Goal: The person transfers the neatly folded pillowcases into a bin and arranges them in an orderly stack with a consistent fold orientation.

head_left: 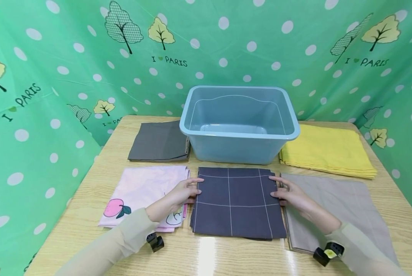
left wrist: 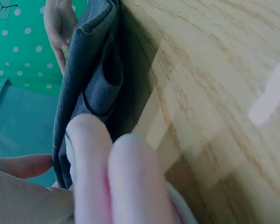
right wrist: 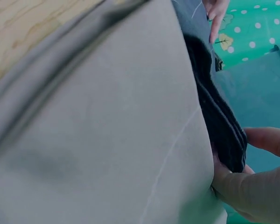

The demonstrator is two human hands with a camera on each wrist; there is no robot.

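Observation:
A folded dark cloth with thin white grid lines (head_left: 242,220) lies on the table before the blue tub, a hand at each side edge. At its left edge my left hand (head_left: 182,192) pinches it, with fingertips on top and other fingers low at the side, seen close up in the left wrist view. My right hand (head_left: 293,196) grips the right edge likewise; in the right wrist view the layered cloth edge (right wrist: 221,126) sits between the fingers of this hand (right wrist: 259,186). How far the fingers reach underneath is hidden.
Behind stands a light blue tub (head_left: 240,147). Left of it lies a folded grey cloth (head_left: 159,142), right of it a yellow one (head_left: 330,149). A pink printed cloth (head_left: 147,186) borders the left hand; a beige-grey cloth (head_left: 340,207) lies under the right forearm.

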